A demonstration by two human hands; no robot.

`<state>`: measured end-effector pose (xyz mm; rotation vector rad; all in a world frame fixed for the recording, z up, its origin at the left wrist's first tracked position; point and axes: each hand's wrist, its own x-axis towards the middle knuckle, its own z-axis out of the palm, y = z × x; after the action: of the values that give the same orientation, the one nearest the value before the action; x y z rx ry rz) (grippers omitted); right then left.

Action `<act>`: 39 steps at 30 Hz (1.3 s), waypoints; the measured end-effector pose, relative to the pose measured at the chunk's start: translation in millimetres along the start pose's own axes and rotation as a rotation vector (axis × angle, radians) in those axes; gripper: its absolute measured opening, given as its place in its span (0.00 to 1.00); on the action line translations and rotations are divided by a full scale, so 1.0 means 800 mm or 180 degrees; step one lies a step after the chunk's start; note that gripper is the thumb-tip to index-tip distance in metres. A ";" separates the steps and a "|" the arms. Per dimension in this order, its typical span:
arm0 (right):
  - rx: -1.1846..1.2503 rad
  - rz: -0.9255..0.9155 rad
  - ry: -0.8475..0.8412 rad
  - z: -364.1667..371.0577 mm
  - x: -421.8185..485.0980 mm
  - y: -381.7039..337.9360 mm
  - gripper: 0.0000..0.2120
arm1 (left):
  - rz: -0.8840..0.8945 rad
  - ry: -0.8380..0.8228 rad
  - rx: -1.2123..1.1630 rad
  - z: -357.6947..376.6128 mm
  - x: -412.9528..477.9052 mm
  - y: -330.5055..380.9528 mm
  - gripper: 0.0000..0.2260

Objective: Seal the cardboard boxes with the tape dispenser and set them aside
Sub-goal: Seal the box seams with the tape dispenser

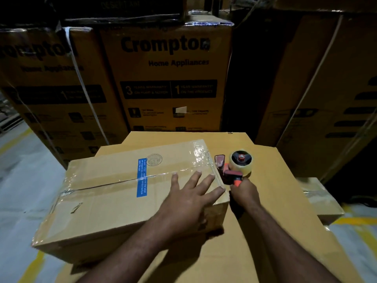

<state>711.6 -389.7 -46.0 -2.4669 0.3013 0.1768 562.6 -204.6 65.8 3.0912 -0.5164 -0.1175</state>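
Flooring, grey with yellow painted lines, at far left.

Carton, tall, back left: partial "Crompton" and "Home Appliances" print, with a white strap running down its face.

Cardboard box, the task item: lies lengthwise on a flattened cardboard sheet. Its top seam is covered with clear tape, which also wraps both ends. A blue label crosses the seam, its white print too small to read. A round stamp sits just above the label.

Carton, centre rear: "Crompton", "Home Appliances", and a black panel with large numerals 3 and 1 beside warranty lines. The smaller print is blurred.

Left hand: palm down on the box top near its right end, fingers straight and spread, pressing flat. The forearm reaches in from below.

Tape dispenser: red frame, orange handle and a clear roll, with its head against the right end of the box.

Right hand: fingers wrapped round the dispenser's handle, just off the box's right corner.

Second box, smaller and taped, partly hidden behind the sheet's right edge.

Cartons, far right: dark print, unreadable.
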 end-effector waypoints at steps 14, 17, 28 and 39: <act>0.0431 0.0389 0.0122 0.011 0.091 -0.058 0.07 | -0.0017 -0.0153 -0.0023 0.001 -0.025 0.021 0.41; 0.0409 0.0330 0.0073 0.020 0.093 -0.049 0.09 | -0.0006 -0.0105 -0.0023 0.002 -0.021 0.017 0.43; 0.0229 0.0071 -0.0347 0.029 0.061 -0.089 0.14 | -0.0054 0.0321 -0.0133 0.007 -0.019 0.007 0.32; 0.2430 -0.1105 -0.1360 -0.009 0.003 -0.151 0.23 | 0.0021 -0.0049 -0.0090 -0.009 -0.022 -0.011 0.32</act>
<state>745.5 -301.3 29.9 -1.6357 -0.2162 0.3559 549.2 -190.7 73.9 3.0632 -0.5208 -0.1473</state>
